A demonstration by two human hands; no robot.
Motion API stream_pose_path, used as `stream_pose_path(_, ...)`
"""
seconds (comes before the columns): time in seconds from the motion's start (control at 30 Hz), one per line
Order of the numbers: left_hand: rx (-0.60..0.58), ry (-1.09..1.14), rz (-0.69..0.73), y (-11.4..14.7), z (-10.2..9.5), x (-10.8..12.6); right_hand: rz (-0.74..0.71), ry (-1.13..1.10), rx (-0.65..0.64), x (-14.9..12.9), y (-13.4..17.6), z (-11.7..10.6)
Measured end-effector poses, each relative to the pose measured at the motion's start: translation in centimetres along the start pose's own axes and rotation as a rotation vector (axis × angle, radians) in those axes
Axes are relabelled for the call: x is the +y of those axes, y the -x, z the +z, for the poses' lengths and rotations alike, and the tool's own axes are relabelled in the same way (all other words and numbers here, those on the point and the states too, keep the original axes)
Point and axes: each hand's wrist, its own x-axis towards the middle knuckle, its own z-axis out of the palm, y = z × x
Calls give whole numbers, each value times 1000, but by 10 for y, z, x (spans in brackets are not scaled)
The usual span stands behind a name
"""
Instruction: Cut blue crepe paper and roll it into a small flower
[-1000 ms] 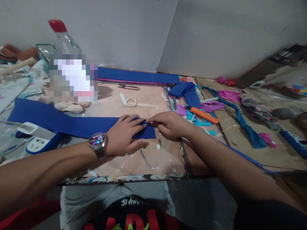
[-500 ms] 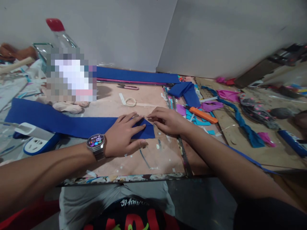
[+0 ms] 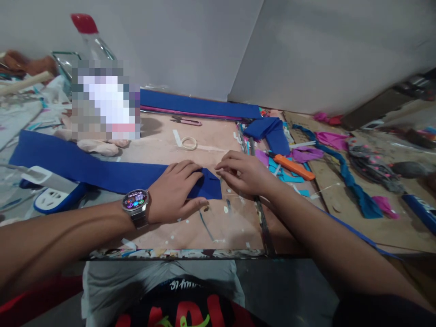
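Note:
A long blue fabric strip (image 3: 112,175) lies across the tabletop, its right end showing a slanted, folded corner. My left hand (image 3: 175,193), with a watch (image 3: 136,202) on its wrist, presses on the strip near that end. Its fingers are stretched out and its thumb rests off the strip's near edge. Just right of the folded corner is my right hand (image 3: 243,172), fingers curled and thumb and fingertips pinched together. What sits between those fingertips, if anything, is too small to make out.
Behind the hands are a tape ring (image 3: 189,143), thread snips (image 3: 186,121) and another blue strip (image 3: 200,105). An orange cutter (image 3: 294,167) lies among scraps at right. A white-and-blue power strip (image 3: 54,197) stands left, a red-capped bottle (image 3: 85,25) behind.
The left fingers have drawn back slightly, baring more of the strip's folded end. The right hand stays pinched beside the corner. The whole view has shifted slightly.

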Motion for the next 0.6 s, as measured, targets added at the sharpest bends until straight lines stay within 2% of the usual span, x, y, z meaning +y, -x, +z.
stream_pose_path(0.1, -16, -29, 10, 1, 0, -1, -5, -10, -79, 2, 1, 3)
stream_pose_path(0.27, -34, -43, 22, 1, -1, -1, -61, -3, -130, 1, 3, 7)
stream_pose_path(0.6, -56, -56, 34, 2, -1, 0, -51, -32, -136, 2, 4, 9)
